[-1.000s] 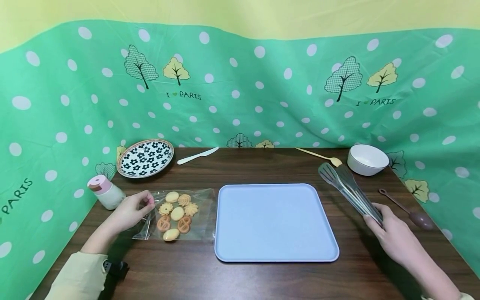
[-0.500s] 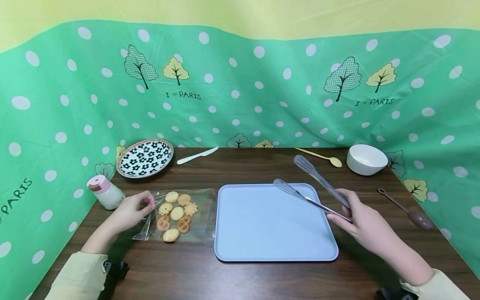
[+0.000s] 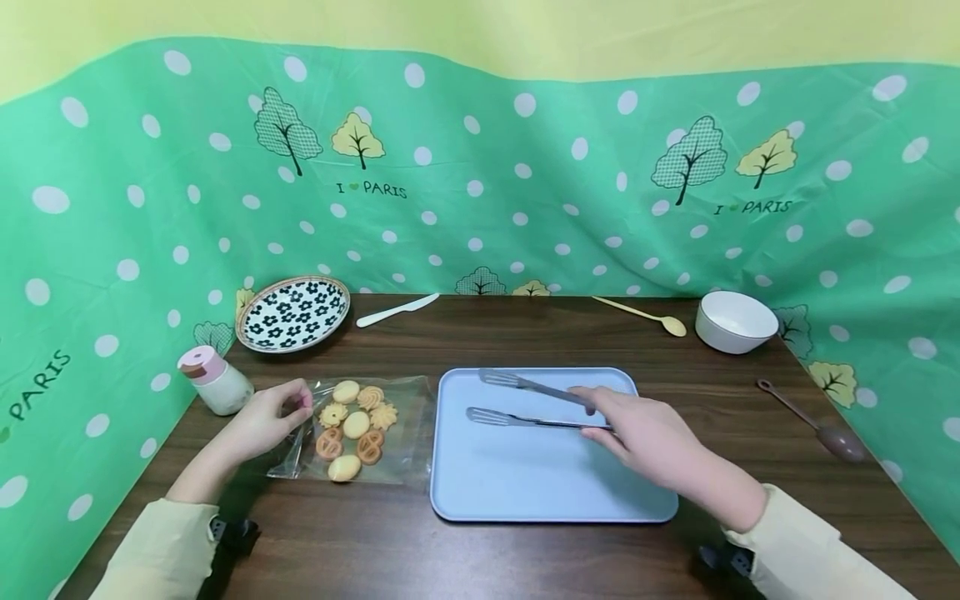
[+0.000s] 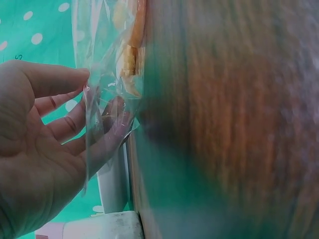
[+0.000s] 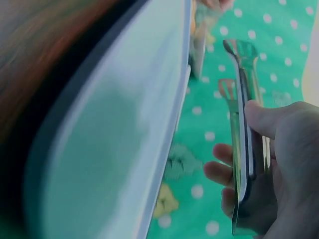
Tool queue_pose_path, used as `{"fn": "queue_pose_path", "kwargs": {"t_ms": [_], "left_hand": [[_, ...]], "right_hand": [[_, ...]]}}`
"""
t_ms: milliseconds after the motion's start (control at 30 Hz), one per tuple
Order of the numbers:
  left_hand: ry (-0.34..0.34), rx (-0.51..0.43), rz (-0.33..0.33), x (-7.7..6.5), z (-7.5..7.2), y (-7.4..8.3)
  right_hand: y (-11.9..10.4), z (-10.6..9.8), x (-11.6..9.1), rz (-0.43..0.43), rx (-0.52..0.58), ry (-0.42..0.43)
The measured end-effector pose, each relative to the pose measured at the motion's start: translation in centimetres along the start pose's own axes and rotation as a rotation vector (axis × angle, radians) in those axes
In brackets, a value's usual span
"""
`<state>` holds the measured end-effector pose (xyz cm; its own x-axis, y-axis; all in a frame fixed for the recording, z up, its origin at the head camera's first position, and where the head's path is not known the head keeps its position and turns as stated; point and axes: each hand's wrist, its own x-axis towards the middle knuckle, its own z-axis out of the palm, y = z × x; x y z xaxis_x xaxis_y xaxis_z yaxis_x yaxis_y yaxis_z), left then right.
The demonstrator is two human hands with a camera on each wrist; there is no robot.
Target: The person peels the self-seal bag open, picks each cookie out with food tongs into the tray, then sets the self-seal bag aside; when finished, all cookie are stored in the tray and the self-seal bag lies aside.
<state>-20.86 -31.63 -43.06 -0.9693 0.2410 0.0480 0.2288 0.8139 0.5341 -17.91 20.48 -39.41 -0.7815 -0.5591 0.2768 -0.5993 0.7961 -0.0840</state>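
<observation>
Clearly, the fingers [image 5: 219, 172] of the right hand [image 3: 652, 437] were curled round a pair of tongs [image 3: 551, 390], whose two arms stood apart. The head view hid their joined end behind the hand; the right wrist view showed it near the palm, the thumb on one arm and other fingers about the opposite one. That view also showed the tongs held off the blue tray [image 3: 525, 492], which from the head they merely overlapped.

The left hand [image 3: 262, 421] pinched the left end of a see-through bag [image 3: 411, 433]. From the head, several of its fingers were hidden; the left wrist view showed one tip against the film and others, spread, visible through it. Only the head view laid out all the cookies [image 3: 356, 426] inside the bag, which lay on the desk [image 3: 375, 550] just beside the tray.

Near the left hand stood a pink-topped bottle [image 3: 221, 385]. Farther off were a flowered plate [image 3: 292, 315], a white knife [image 3: 397, 311], a yellow spoon [image 3: 671, 326], a white bowl [image 3: 738, 325] and a brown spoon [image 3: 840, 443].
</observation>
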Motion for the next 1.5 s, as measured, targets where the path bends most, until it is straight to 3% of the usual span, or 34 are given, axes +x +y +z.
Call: {"fn": "queue_pose_path", "kwargs": {"t_ms": [200,500,733,1067,1500], "left_hand": [[0.013,0.002,0.014,-0.1,0.0,0.0],[-0.007,-0.009,0.007,0.1,0.2,-0.2],[-0.003,0.003,0.024,0.3,0.2,-0.3],[-0.02,0.011,-0.006,0.0,0.1,-0.2],[-0.022,0.014,0.005,0.2,0.4,-0.5]], "right_hand": [[-2.4,1.6,1.9,-0.106,-0.019,0.014],[-5.2,3.1,4.8,-0.154,-0.014,-0.013],[-6.3,3.9,6.7,-0.138,-0.01,-0.026],[-7.7,5.2,9.2,-0.086,0.005,-0.097],[-8.9,6.0,10.6,-0.07,-0.02,-0.174]]}}
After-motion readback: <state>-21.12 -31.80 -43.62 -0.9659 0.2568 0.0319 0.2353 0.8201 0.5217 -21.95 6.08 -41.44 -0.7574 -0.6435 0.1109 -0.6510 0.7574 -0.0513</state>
